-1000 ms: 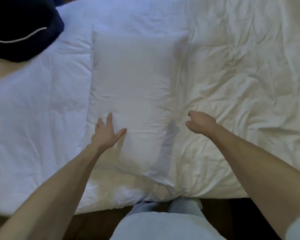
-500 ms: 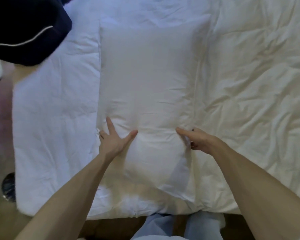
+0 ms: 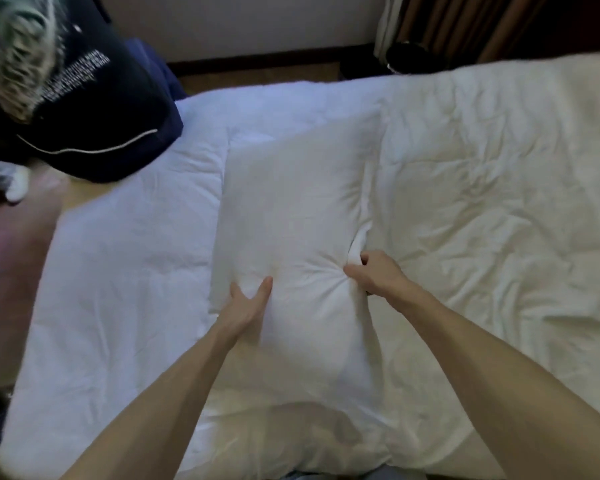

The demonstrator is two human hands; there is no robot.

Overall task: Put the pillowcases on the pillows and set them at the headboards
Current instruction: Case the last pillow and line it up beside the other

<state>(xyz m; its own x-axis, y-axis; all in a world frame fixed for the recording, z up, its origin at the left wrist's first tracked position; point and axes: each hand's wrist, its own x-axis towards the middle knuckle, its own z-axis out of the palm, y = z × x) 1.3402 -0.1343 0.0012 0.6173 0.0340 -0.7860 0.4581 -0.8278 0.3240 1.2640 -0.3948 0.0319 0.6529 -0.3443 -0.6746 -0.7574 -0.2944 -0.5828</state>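
Note:
A white pillow [image 3: 291, 202] lies lengthwise on the white duvet [image 3: 482, 188] in the middle of the bed. My left hand [image 3: 248, 303] grips its left edge, thumb on top and fingers tucked under the side. My right hand [image 3: 374, 275] grips the right edge, fingers curled into the fabric, which puckers into folds around them. The pillow bulges between my two hands. I cannot tell whether a pillowcase covers it.
A second person in a dark navy top [image 3: 84, 109] bends over the bed's left side. Beyond the bed are a wooden floor strip [image 3: 257, 76], a pale wall and striped curtains [image 3: 465, 26] with a dark round object [image 3: 413, 57] beneath.
Both hands went from resting open beside and on the pillow to gripping its two side edges. The view has tilted up, showing the wall, curtains and more of the other person.

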